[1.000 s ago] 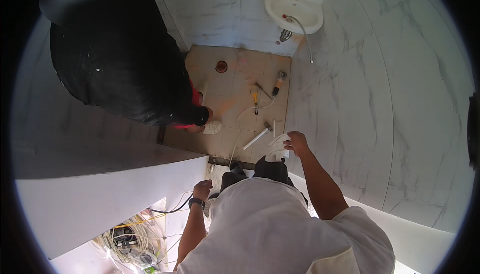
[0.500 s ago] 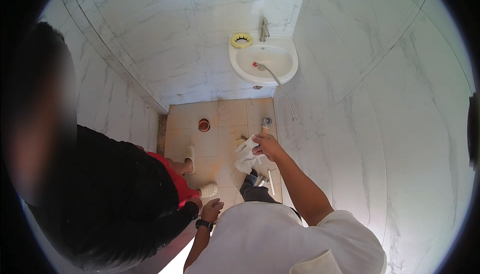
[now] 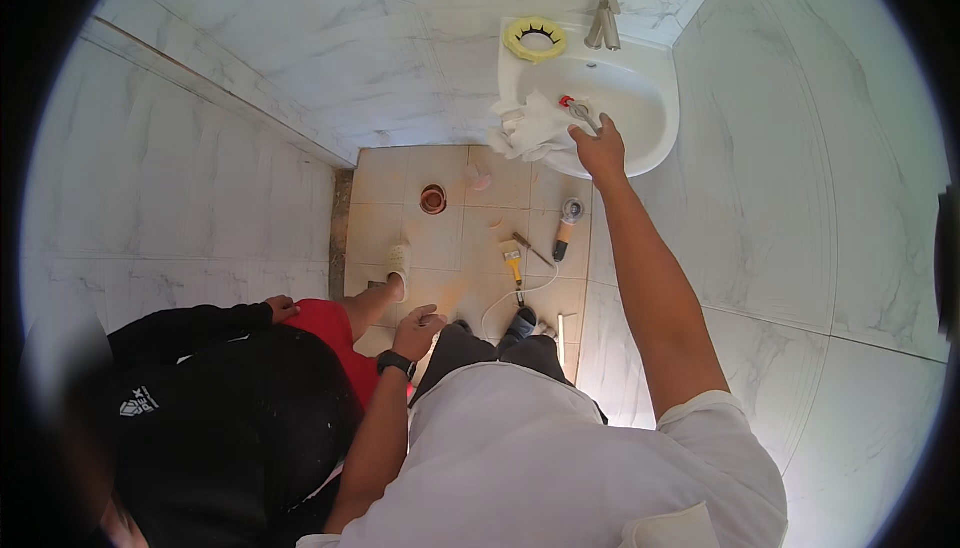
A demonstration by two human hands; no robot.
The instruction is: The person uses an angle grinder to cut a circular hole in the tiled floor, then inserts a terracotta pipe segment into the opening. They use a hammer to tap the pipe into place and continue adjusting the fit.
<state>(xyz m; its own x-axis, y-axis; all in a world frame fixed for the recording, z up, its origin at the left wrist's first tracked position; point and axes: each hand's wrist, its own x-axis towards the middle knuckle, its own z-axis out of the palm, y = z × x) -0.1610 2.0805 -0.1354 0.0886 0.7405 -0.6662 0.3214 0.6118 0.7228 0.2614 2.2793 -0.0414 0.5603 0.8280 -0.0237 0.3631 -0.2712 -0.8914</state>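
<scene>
My right hand (image 3: 602, 153) reaches over the front of the white washbasin (image 3: 655, 133). A crumpled white cloth (image 3: 540, 126) spreads from beside its thumb across the basin's front left rim. A grey flexible hose (image 3: 582, 116) with a red end lies in the bowl and runs in between my thumb and fingers; I cannot tell if they grip it. My left hand (image 3: 418, 328), with a dark watch at the wrist, hovers low beside my leg, fingers loosely bent and apart, holding nothing.
A yellow ring (image 3: 535, 39) sits by the metal tap (image 3: 604, 23). On the tiled floor lie an orange and black power tool (image 3: 564, 233), a yellow-handled tool (image 3: 513, 260), a cable, and a round drain hole (image 3: 433, 199). Someone in black (image 3: 240, 418) crouches close on my left.
My right hand has moved up and forward from above the floor to the basin, bringing the white cloth along. The floor tools show now. The other person has bent lower.
</scene>
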